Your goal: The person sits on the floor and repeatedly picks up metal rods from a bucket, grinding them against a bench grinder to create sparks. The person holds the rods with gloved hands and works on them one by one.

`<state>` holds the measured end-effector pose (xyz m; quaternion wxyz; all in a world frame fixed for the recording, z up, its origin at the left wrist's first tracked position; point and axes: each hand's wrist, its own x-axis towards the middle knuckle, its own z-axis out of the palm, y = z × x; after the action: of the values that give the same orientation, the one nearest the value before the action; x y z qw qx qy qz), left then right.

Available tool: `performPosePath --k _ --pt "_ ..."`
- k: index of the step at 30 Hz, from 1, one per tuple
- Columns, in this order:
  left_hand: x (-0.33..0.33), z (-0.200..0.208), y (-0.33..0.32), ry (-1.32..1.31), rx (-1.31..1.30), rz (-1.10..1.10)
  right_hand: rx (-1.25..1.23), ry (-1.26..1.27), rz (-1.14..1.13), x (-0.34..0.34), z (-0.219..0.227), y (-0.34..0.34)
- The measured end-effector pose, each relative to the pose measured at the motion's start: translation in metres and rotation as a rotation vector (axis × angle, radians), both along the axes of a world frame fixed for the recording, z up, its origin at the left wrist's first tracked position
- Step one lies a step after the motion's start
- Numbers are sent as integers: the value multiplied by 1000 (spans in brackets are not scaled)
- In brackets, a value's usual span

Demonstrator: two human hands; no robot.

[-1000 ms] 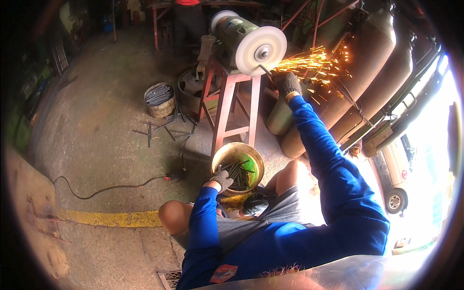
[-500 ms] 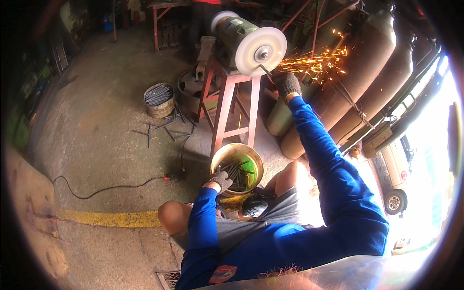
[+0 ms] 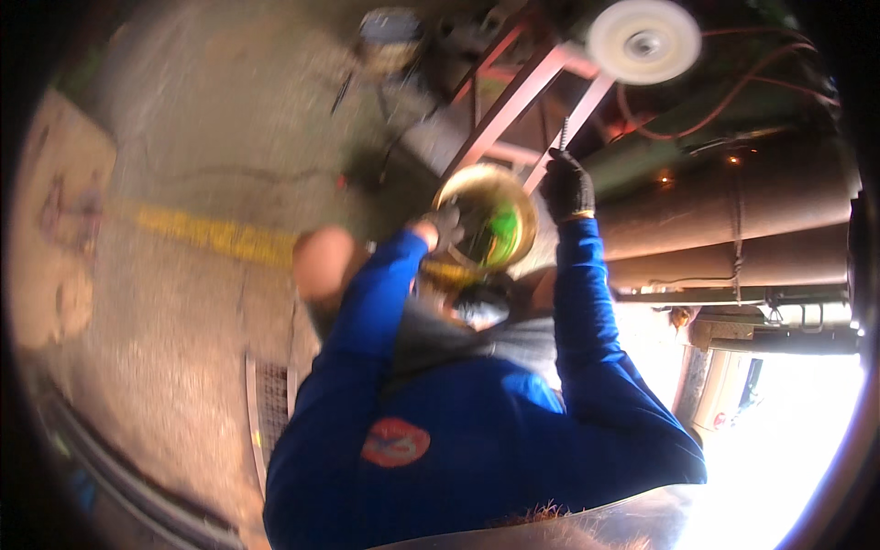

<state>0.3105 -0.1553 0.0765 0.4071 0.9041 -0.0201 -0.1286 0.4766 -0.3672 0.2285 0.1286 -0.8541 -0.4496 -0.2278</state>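
In my gloved right hand (image 3: 568, 188) is a short ribbed metal rod (image 3: 565, 134), pointing upward from my closed fingers. It is apart from the white grinding wheel (image 3: 674, 44), which is up and to the right on a red stand (image 3: 506, 112). My gloved left hand (image 3: 446, 227) is at the left rim of a round bucket (image 3: 526, 203), reaching slightly over its edge. Motion blur smears its fingers, so their grip is unclear. Green shows on the bucket's inner wall, and the dark rods inside are blurred.
Behind the stand's left leg, a second bucket (image 3: 390, 57) holds dark rods, with loose rods (image 3: 342, 93) on the floor nearby. Large gas cylinders (image 3: 724, 215) lie along the right. A red hose (image 3: 733, 133) loops above them. A floor grate (image 3: 271, 394) is at lower left.
My right hand has drawn the rod away from the wheel, down toward the bucket, and the spray of sparks has faded to a few specks. The whole view has swung.
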Motion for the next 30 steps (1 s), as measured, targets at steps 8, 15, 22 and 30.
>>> performPosePath --k 8,15,22,30 --pt "-34 10 -4 -92 -128 288 -153 870 -44 -177 -148 8" --pt "-40 64 -34 -325 -239 266 1437 2033 111 -155 -139 30" --pt "-62 130 -40 -387 -329 374 1651 2107 301 -137 -90 16" --pt "-46 249 -14 -290 -46 -42 1650 1900 490 -122 -52 8"
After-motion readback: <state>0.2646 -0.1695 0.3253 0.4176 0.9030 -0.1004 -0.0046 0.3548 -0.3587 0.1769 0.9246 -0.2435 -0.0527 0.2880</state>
